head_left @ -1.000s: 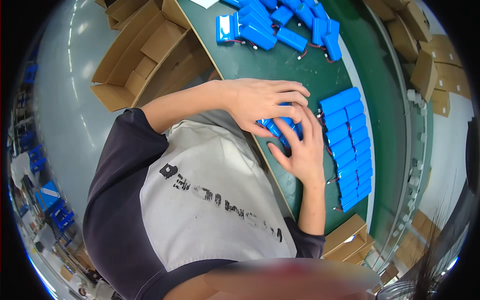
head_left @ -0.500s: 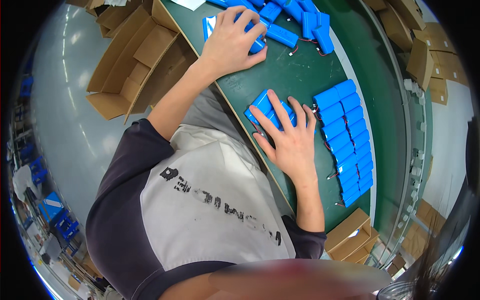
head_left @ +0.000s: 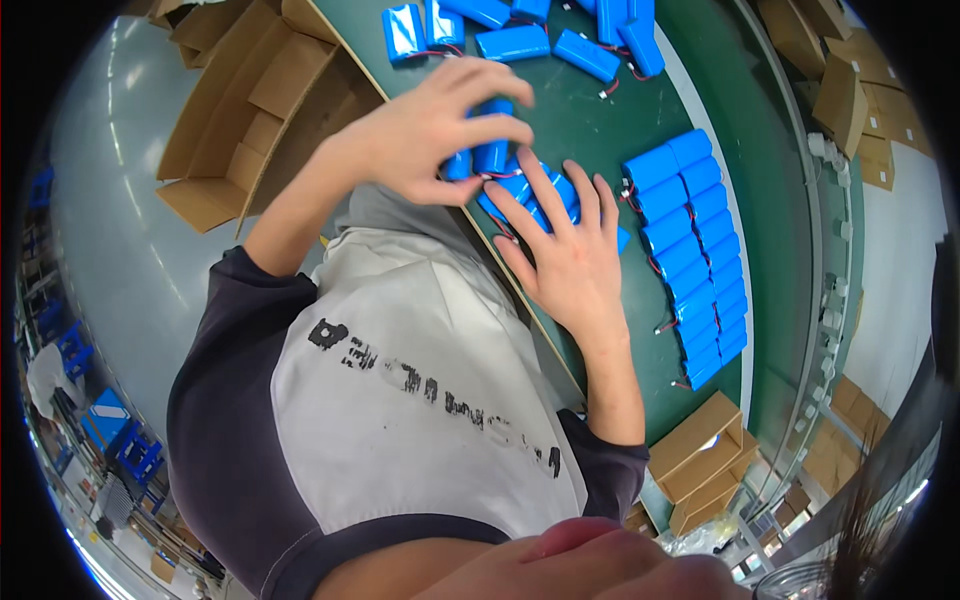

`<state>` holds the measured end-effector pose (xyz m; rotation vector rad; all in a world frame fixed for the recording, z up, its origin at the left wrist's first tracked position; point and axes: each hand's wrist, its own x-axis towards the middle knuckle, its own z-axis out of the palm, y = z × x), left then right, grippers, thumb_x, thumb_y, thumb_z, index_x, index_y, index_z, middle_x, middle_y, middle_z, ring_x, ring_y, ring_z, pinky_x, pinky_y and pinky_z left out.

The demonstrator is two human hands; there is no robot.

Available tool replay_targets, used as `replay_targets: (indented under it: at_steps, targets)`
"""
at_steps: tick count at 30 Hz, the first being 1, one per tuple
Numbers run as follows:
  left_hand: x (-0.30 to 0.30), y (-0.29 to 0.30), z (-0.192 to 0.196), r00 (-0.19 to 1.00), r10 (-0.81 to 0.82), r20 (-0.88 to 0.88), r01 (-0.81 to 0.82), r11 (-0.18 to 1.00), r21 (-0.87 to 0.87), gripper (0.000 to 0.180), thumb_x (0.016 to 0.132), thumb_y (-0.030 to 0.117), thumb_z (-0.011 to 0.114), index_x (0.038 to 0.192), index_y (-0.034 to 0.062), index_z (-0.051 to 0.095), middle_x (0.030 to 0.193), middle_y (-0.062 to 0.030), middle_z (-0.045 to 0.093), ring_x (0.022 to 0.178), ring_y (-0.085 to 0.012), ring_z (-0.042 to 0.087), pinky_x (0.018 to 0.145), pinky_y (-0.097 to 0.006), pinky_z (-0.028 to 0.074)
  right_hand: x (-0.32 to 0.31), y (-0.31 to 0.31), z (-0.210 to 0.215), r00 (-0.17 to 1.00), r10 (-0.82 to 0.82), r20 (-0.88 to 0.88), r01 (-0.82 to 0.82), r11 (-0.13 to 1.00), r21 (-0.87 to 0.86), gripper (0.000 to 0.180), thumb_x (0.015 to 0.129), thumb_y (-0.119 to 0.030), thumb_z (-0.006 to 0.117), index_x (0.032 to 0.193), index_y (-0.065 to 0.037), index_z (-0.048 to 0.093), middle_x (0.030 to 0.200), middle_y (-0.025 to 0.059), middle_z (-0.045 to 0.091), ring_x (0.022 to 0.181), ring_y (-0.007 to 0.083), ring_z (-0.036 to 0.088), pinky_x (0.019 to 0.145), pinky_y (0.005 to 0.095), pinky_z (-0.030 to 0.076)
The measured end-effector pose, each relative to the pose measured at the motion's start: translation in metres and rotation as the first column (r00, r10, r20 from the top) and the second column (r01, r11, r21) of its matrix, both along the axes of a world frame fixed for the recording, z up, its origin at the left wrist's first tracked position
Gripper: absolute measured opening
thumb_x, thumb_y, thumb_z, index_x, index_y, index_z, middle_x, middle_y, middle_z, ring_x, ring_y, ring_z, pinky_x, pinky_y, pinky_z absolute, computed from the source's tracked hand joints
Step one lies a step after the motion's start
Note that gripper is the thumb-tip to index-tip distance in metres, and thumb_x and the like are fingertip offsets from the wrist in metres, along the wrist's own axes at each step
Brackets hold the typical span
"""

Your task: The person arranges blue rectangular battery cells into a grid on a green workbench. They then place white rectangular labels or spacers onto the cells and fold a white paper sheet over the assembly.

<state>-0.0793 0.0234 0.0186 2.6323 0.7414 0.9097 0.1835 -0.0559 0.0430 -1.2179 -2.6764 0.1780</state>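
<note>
My left hand (head_left: 428,130) curls its fingers around a pair of blue battery packs (head_left: 492,152) just over the near edge of the green table (head_left: 585,125). Right beside it, my right hand (head_left: 578,270) lies with spread fingers on a small group of blue battery packs (head_left: 562,192), partly covering them. Thin red and black wires with white connectors come off the packs. To the right, two neat columns of blue battery packs (head_left: 692,262) lie side by side. Several loose battery packs (head_left: 512,43) are scattered at the far end of the table.
An opened cardboard box (head_left: 235,130) stands left of the table edge. Another cardboard box (head_left: 700,450) is at the lower right, past the columns. A green belt-like strip (head_left: 775,260) runs along the table's far side, and stacked cartons (head_left: 885,95) stand beyond it.
My left hand has come from the loose packs toward my right hand, bringing battery packs with it. My right hand has stayed on its group, with only a slight shift.
</note>
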Motion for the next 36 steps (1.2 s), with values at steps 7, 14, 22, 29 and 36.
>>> replay_targets:
  at_steps: [7,14,22,29,36]
  targets:
    - [-0.007,-0.009,-0.003,0.999,-0.023,-0.026,0.018,0.984,-0.176,0.067,0.074,0.012,0.078,0.139,0.0127,0.065,0.15,-0.0169,0.052,0.13,-0.0394,0.056,0.11,-0.049,0.047,0.004,0.001,-0.008,0.997,-0.01,-0.076,0.013,0.999,0.04,0.047,0.095,-0.04,0.074,0.141,-0.037,0.066,0.163,0.0,0.05,0.135,0.0398,0.053,0.118,0.0603,0.039]
    - [-0.013,0.002,-0.017,0.984,-0.175,0.018,0.175,0.957,-0.233,0.069,0.081,0.028,0.085,0.144,0.0112,0.064,0.145,-0.0133,0.06,0.132,-0.0352,0.058,0.109,-0.048,0.051,0.013,-0.003,-0.002,0.997,-0.043,-0.067,0.043,0.999,0.002,0.045,0.092,-0.038,0.077,0.137,-0.039,0.071,0.158,0.0014,0.055,0.137,0.0389,0.054,0.119,0.058,0.041]
    - [0.021,-0.009,-0.006,0.974,-0.192,-0.122,0.169,0.97,-0.177,0.094,0.075,0.043,0.089,0.157,0.0131,0.052,0.142,-0.0135,0.057,0.131,-0.0367,0.056,0.109,-0.047,0.05,0.041,-0.022,-0.001,0.95,-0.191,-0.247,0.212,0.976,0.059,0.068,0.078,-0.034,0.088,0.141,-0.016,0.068,0.143,0.0095,0.062,0.127,0.0359,0.057,0.106,0.0502,0.046]
    - [0.017,-0.003,0.019,0.872,-0.086,-0.482,0.098,0.995,0.0,0.098,0.08,0.07,0.071,0.162,0.0209,0.048,0.139,-0.0125,0.056,0.122,-0.0351,0.053,0.106,-0.048,0.043,0.053,-0.032,-0.011,0.953,-0.255,-0.167,0.256,0.966,-0.012,0.074,0.082,-0.038,0.085,0.149,-0.017,0.061,0.144,0.0075,0.057,0.126,0.0343,0.052,0.106,0.05,0.042]
    - [0.04,0.001,0.006,0.94,-0.174,-0.295,0.181,0.983,-0.003,0.089,0.076,0.053,0.085,0.15,0.0107,0.061,0.128,-0.0107,0.06,0.114,-0.0345,0.055,0.102,-0.047,0.044,0.052,-0.035,-0.016,0.941,-0.258,-0.221,0.268,0.963,0.017,0.076,0.085,-0.046,0.081,0.15,-0.016,0.058,0.14,0.0073,0.058,0.126,0.0339,0.052,0.105,0.0507,0.042]
